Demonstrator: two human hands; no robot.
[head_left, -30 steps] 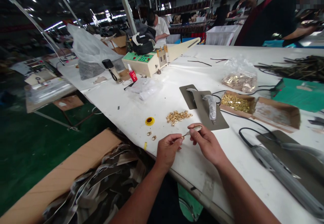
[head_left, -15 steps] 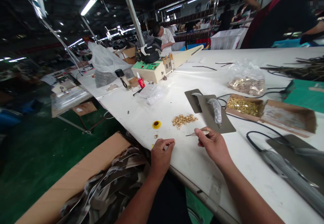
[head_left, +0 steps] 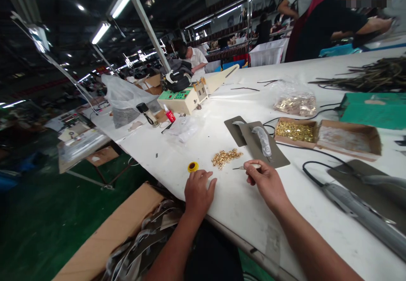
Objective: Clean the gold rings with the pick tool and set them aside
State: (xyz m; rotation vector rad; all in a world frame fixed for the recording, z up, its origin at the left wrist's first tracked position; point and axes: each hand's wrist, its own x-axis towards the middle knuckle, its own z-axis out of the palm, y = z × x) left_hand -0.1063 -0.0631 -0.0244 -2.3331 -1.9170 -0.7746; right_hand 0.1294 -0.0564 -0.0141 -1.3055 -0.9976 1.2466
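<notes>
My right hand (head_left: 261, 177) grips a thin pointed awl (head_left: 250, 167) by its pale handle, the tip aimed left over the white table. My left hand (head_left: 199, 190) is open above the table's near edge, fingers spread and thumb apart. Just beyond its fingertips sits a small round yellow container (head_left: 192, 166) with a dark centre. A pile of gold metal rings or clasps (head_left: 226, 158) lies between and beyond the two hands. Behind my right hand are flat olive-grey panels (head_left: 268, 145), one with a plastic-wrapped handle on top.
Cardboard trays of gold fittings (head_left: 294, 130) and a green box (head_left: 374, 111) stand to the right, near a grey corded tool (head_left: 358, 215). A cream machine (head_left: 179, 99) is at the back. Below left, a carton (head_left: 111, 234) holds strips. People work beyond the table.
My left hand has opened from a pinch and shifted towards the yellow container, covering where a small gold piece lay. My right hand still grips the awl. The view has shifted slightly.
</notes>
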